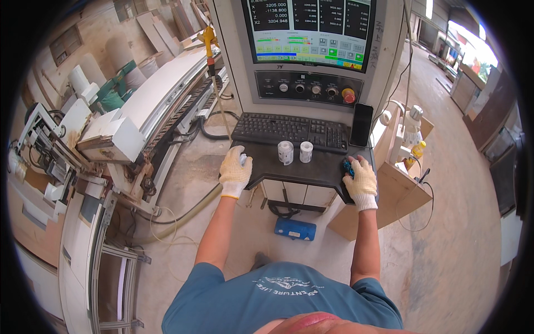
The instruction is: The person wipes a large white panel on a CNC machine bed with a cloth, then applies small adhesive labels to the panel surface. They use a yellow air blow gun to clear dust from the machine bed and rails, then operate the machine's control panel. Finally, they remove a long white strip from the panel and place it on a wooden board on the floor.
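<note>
My left hand (236, 173), in a cream knitted work glove, rests at the left end of the black console shelf (261, 167). Its fingers are curled round something small and whitish-grey that I cannot make out. At the shelf's right end, my right hand (362, 181), gloved the same way with bare fingertips, lies over a dark blue patterned computer mouse (347, 166). Between the hands stand two small rolls of printed white labels, a larger roll (285, 153) and a smaller roll (306, 152). Behind them lies a black keyboard (286, 131).
A control screen (311, 33) rises above a button panel with a red emergency stop knob (349, 96). A black phone (361, 125) leans right of the keyboard. Bottles stand on a wooden stand (384, 195) at right. A blue case (295, 229) lies below; a long machine (161, 83) fills the left.
</note>
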Action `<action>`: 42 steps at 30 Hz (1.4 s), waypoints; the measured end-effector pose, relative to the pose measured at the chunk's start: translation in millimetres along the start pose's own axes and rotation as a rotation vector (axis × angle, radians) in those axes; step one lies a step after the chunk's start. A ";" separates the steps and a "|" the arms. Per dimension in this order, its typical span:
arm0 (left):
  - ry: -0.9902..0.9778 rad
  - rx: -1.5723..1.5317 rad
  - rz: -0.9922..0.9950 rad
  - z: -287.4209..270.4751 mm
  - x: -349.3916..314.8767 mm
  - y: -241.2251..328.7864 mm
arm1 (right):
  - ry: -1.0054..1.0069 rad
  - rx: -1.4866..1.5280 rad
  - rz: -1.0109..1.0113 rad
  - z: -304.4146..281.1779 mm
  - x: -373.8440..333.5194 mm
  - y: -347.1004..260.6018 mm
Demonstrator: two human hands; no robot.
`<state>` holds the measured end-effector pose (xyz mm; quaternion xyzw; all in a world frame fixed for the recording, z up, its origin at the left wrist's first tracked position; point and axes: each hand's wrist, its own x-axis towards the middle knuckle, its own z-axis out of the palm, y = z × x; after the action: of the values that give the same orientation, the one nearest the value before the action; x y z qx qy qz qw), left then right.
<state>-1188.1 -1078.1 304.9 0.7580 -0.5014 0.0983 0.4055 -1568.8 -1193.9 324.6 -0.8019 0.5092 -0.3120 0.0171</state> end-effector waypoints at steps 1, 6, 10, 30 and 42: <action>0.003 0.004 0.000 0.0 -0.1 0.0 | 0.030 0.021 -0.006 0.4 0.0 -0.2; -0.002 0.014 -0.014 -1.0 0.1 0.9 | 0.006 -0.018 0.006 1.6 0.3 0.4; -0.006 -0.002 -0.011 -1.7 0.3 1.3 | -0.027 -0.036 0.004 1.3 0.7 1.0; -0.014 -0.032 -0.006 -3.9 -0.2 -0.4 | -0.009 -0.027 -0.039 1.1 -0.1 -1.5; -0.019 -0.015 -0.017 -3.3 0.5 0.2 | 0.003 -0.021 -0.038 8.5 6.1 2.4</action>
<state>-1187.1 -1076.1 307.4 0.7602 -0.4995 0.0837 0.4070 -1564.6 -1202.5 319.9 -0.8111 0.4972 -0.3081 0.0022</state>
